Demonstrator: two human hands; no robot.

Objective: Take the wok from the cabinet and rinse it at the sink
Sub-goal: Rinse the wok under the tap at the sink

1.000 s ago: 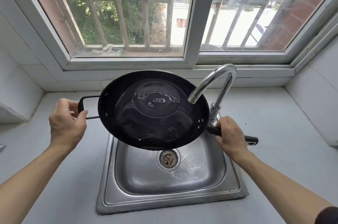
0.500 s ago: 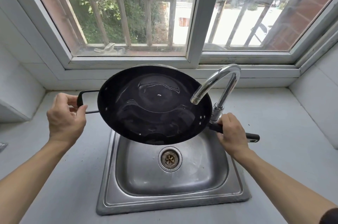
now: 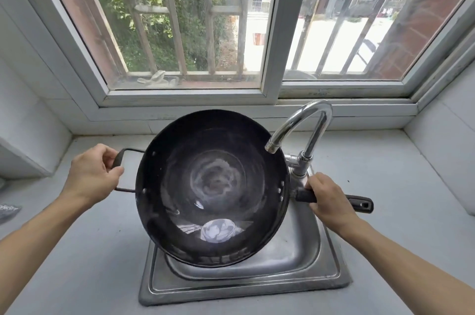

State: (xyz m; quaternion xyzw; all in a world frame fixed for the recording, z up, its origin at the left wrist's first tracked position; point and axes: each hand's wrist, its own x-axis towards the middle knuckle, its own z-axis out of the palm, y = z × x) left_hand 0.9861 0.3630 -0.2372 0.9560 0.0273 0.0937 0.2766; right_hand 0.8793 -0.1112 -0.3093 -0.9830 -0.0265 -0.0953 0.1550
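Tilting the round black metal wok (image 3: 213, 186) toward me over the square stainless-steel sink (image 3: 331, 260), I now see its whole inside, where a moment ago it sat flatter with a pool of water. Only a small puddle is left near the low rim, so I judge the rinse nearly done. My left hand (image 3: 93, 174) curls around the loop handle, my right hand (image 3: 330, 201) clamps the long black handle beside the curved chrome tap (image 3: 303, 121). I can read no writing anywhere.
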